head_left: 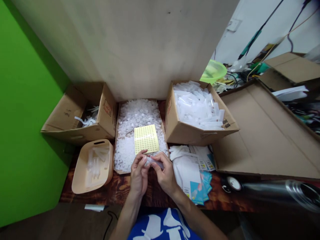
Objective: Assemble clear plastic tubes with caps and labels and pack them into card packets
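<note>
Both hands meet over the near edge of a shallow box of small white plastic pieces [138,111]. A translucent whitish plastic tube [155,163] lies between them. My right hand [165,175] is closed around the tube's right part. The fingers of my left hand [140,173] pinch at its left end; whether a small piece is also between them is too small to tell. Just beyond my fingertips, a yellow sheet of small round stickers [146,138] rests on the white pieces.
A cream bin [77,178] at left holds several clear tubes. Behind it stands a carton [75,133] with plastic scraps; a carton [190,135] at right is heaped with tubes. Printed cards [198,192], a steel flask [267,191] and a large flattened carton [270,133] lie to the right.
</note>
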Motion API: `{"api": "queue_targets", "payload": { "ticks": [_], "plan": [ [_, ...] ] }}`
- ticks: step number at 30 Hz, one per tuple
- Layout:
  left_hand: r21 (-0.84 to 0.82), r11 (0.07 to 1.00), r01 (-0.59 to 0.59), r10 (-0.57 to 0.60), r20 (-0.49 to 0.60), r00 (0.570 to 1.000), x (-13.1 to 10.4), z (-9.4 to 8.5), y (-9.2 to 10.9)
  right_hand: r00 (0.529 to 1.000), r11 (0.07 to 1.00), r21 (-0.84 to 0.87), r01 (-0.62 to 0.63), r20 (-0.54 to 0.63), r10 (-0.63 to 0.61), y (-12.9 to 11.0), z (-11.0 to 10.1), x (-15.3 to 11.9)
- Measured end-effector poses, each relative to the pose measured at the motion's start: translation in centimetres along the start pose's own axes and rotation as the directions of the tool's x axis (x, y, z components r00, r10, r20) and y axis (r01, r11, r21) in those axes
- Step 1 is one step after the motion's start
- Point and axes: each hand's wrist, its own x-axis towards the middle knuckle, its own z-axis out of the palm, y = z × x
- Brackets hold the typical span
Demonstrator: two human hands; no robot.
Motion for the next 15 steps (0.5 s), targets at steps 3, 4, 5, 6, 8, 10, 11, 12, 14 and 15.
{"api": "queue_targets", "payload": {
  "ticks": [3,4,5,6,8,10,11,12,14,15],
  "plan": [
    [-0.014,1.000,0.024,-0.024,0.028,0.999,0.1,0.2,0.2,0.999,0.999,0.019,-0.028,-0.015,0.028,0.0,0.5,0.0],
    [-0.015,0.999,0.030,-0.030,0.036,0.999,0.0,0.2,0.2,0.999,0.999,0.026,-0.037,-0.023,0.037,0.0,0.7,-0.1],
    [-0.015,0.999,0.035,-0.034,0.040,0.999,0.0,0.2,0.2,0.998,0.998,0.033,-0.047,-0.033,0.048,0.0,0.9,-0.1],
    [-0.014,0.999,0.035,-0.035,0.041,0.999,-0.1,0.1,0.1,0.997,0.997,0.045,-0.060,-0.042,0.062,0.1,1.1,-0.2],
    [-0.005,1.000,0.012,-0.011,0.037,0.999,-0.2,-0.2,0.2,0.992,0.989,0.099,-0.109,-0.047,0.114,0.2,1.4,-0.2],
    [0.048,0.998,-0.045,0.042,0.070,0.997,0.3,-0.6,0.9,0.980,0.960,0.203,-0.191,-0.021,0.199,0.3,1.5,-0.1],
    [0.106,0.991,-0.079,0.066,0.118,0.991,0.9,-0.8,1.5,0.971,0.937,0.260,-0.232,0.001,0.240,0.3,1.5,0.1],
    [0.189,0.975,-0.118,0.081,0.190,0.978,1.7,-0.8,2.3,0.964,0.918,0.300,-0.258,0.016,0.266,0.1,1.5,0.5],
    [0.424,0.875,-0.235,0.078,0.356,0.931,4.5,-0.4,4.3,0.966,0.923,0.298,-0.243,-0.015,0.259,-0.3,1.1,1.4],
    [0.555,0.766,-0.323,0.075,0.422,0.903,6.2,0.0,5.3,0.972,0.942,0.263,-0.208,-0.055,0.230,-0.6,0.8,1.9]
  ]
}}
